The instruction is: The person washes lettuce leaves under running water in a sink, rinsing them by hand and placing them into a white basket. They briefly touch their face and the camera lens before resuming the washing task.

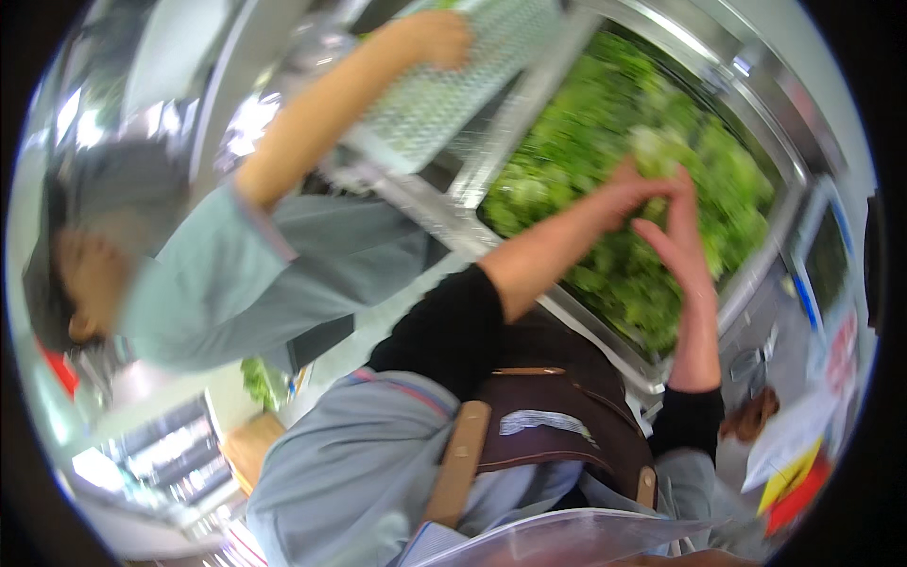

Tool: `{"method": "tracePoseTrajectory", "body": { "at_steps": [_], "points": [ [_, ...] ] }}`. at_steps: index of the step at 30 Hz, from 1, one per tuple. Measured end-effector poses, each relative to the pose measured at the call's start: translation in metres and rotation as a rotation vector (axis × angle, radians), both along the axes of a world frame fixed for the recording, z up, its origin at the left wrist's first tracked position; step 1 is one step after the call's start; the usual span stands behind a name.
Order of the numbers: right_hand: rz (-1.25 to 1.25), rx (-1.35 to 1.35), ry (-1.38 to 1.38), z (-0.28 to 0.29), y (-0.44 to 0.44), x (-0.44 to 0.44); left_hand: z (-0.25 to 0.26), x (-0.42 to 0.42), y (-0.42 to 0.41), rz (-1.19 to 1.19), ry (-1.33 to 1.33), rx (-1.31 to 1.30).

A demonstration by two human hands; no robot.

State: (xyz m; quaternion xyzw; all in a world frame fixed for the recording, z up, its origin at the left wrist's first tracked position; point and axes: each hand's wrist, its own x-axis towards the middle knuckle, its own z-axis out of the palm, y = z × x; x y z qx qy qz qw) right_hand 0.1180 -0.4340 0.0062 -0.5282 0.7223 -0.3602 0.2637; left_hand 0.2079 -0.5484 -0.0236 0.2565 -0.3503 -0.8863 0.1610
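Note:
Loose green lettuce leaves (581,127) fill a steel basin (521,138) in front of me. My left hand (634,190) is over the leaves, its fingers at a pale piece of lettuce (659,149) that it appears to hold. Close against it, my right hand (677,230) has its fingers pointing up to the lower side of the same piece. The right thumb stands apart from those fingers. Motion blur hides the fingertips, and whether the right hand grips the piece is not clear.
A co-worker in a grey shirt and dark cap stands at my left, a hand (443,42) over a perforated pale tray (425,106). Right of the basin are a blue-edged device (822,248), scissors-like metal tools (755,361), and papers (783,432). A cardboard box (251,446) is behind left.

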Motion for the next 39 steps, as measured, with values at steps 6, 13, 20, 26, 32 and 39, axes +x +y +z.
{"method": "tracePoseTrajectory", "body": {
  "at_steps": [6,13,20,26,32,39],
  "points": [
    [-0.1,0.044,-0.627,0.05,0.015,-0.004,0.009,0.014,0.005,-0.029,-0.115,0.043],
    [-0.201,0.056,-0.437,0.073,0.039,0.002,0.027,0.014,0.011,-0.089,-0.109,-0.066],
    [-0.361,0.142,-0.502,0.113,0.065,0.018,0.035,0.029,0.048,-0.062,-0.042,-0.085],
    [-0.434,0.136,-0.482,0.107,0.084,0.01,0.04,0.05,0.087,-0.054,0.064,-0.026],
    [-0.385,0.1,-0.665,0.101,0.09,-0.024,0.074,0.053,0.087,0.043,0.128,-0.015],
    [-0.519,0.008,-0.809,0.056,0.078,-0.027,0.139,0.058,0.075,0.169,0.254,-0.024]
  ]
}}
